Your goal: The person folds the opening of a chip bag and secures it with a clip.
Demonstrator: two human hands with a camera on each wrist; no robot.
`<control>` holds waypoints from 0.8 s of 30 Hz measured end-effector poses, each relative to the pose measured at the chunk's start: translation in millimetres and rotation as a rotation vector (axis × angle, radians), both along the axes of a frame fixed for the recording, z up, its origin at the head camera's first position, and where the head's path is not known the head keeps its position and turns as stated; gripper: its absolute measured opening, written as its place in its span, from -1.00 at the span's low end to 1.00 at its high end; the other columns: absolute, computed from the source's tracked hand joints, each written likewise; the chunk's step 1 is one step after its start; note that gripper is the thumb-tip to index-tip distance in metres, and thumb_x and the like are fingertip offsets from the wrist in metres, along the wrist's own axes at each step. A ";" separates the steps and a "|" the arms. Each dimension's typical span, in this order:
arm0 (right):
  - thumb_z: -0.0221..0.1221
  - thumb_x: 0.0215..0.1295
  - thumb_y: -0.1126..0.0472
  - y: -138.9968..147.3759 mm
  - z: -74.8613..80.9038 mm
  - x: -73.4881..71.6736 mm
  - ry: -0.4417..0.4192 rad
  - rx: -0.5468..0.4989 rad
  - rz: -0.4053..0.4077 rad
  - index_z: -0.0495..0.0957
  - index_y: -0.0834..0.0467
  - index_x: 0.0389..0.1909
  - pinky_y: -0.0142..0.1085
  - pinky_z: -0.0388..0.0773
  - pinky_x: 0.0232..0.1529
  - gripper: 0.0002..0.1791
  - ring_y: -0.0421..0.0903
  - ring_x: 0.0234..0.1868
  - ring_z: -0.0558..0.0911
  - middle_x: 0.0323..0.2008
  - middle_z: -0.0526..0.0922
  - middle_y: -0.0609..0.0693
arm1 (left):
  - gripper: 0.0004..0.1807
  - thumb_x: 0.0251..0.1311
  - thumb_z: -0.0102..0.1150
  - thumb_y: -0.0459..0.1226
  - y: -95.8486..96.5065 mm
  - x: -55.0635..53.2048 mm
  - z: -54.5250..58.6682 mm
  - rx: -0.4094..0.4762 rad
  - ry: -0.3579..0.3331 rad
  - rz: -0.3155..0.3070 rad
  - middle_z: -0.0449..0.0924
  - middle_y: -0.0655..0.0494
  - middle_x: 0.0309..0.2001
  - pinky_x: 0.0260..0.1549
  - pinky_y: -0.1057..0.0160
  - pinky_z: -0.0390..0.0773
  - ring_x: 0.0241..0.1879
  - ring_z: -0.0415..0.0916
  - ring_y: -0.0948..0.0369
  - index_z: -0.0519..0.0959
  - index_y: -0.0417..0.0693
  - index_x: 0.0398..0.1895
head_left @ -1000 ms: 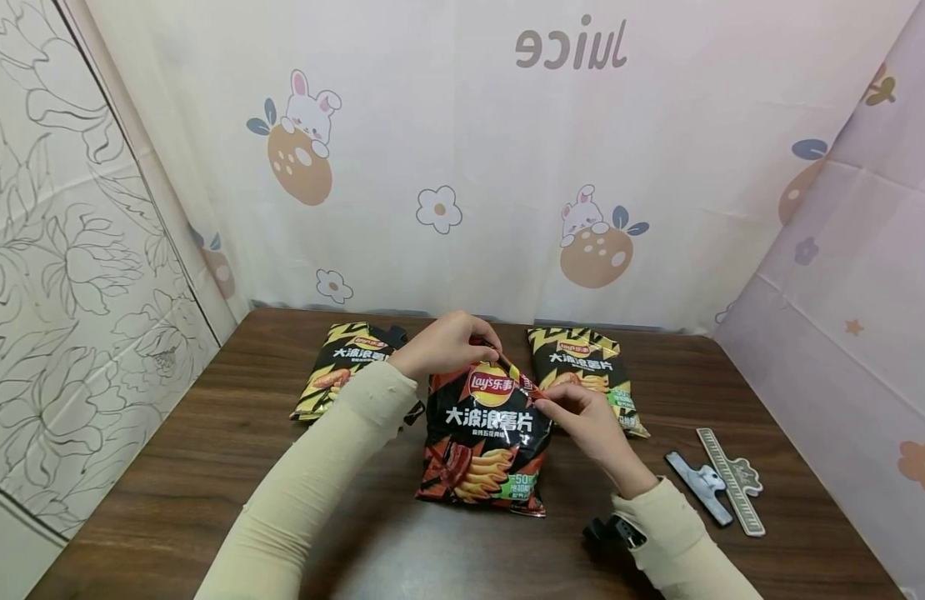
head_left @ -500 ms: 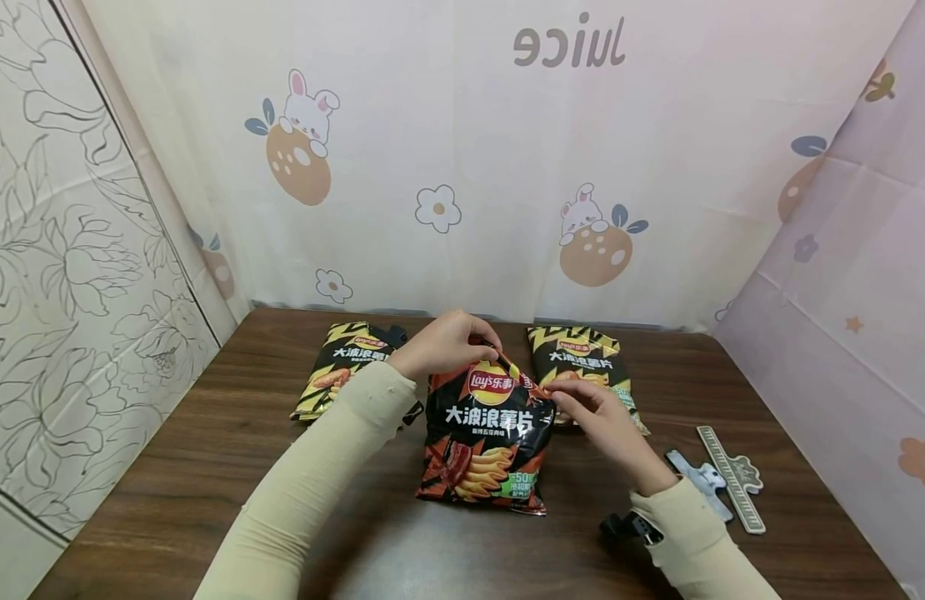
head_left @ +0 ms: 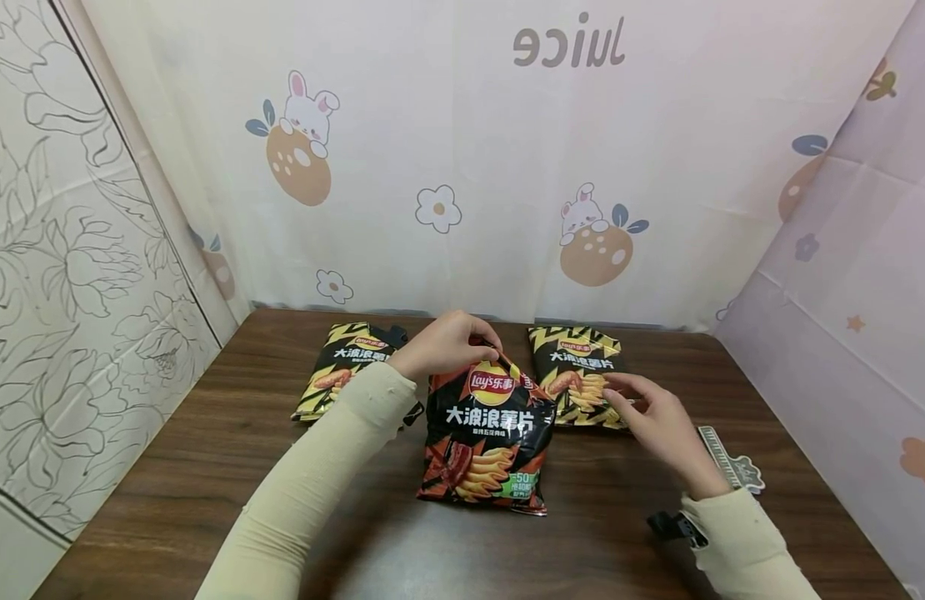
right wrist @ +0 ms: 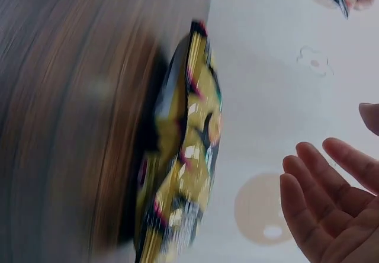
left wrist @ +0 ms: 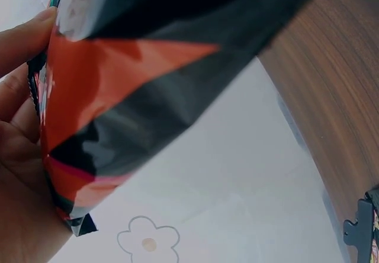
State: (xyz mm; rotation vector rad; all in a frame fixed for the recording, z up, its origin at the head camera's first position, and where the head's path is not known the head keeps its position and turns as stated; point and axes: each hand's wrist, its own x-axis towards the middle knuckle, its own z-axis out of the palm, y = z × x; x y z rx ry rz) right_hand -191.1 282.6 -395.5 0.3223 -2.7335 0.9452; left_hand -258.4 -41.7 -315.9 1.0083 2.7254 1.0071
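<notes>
Here the left grip pinches the red-black bag by its top, the right grip loosely spread.

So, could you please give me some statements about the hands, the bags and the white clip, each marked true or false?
1. The left hand pinches the red bag near its top. True.
2. The right hand holds nothing. True.
3. Both yellow bags lie nearer the person than the red bag. False: they lie farther back.
4. The white clip lies on the right side of the table. True.
5. The red bag bears no lettering. False: it reads Lay's, with white characters below.
</notes>
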 end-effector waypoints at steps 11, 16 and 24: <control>0.11 0.44 0.05 42.5 1.1 12.4 0.088 0.155 -0.065 0.46 0.30 0.24 -0.01 0.56 -0.34 -0.50 0.15 -0.25 0.66 -0.04 0.64 0.29 | -0.90 0.29 0.25 -0.22 0.7 0.6 0.4 0.001 0.004 0.003 0.73 0.18 -0.24 -0.25 0.33 0.54 -0.31 0.57 0.32 0.73 0.05 -0.26; 0.06 0.47 -0.03 61.5 -1.7 19.8 0.038 0.185 -0.125 0.43 0.34 0.25 0.11 0.56 -0.28 -0.43 0.29 -0.19 0.67 0.00 0.61 0.37 | -0.91 0.29 0.25 -0.22 0.1 1.2 1.1 0.008 0.000 0.002 0.73 0.17 -0.24 -0.27 0.35 0.53 -0.33 0.57 0.32 0.73 0.04 -0.26; 0.00 0.48 -0.11 89.0 -10.2 26.6 -0.132 0.249 -0.185 0.34 0.43 0.29 0.10 0.53 -0.29 -0.31 0.39 -0.08 0.60 0.04 0.57 0.46 | -0.90 0.29 0.25 -0.23 -0.4 1.6 1.4 0.010 0.006 0.006 0.73 0.17 -0.24 -0.28 0.35 0.53 -0.33 0.56 0.31 0.73 0.04 -0.27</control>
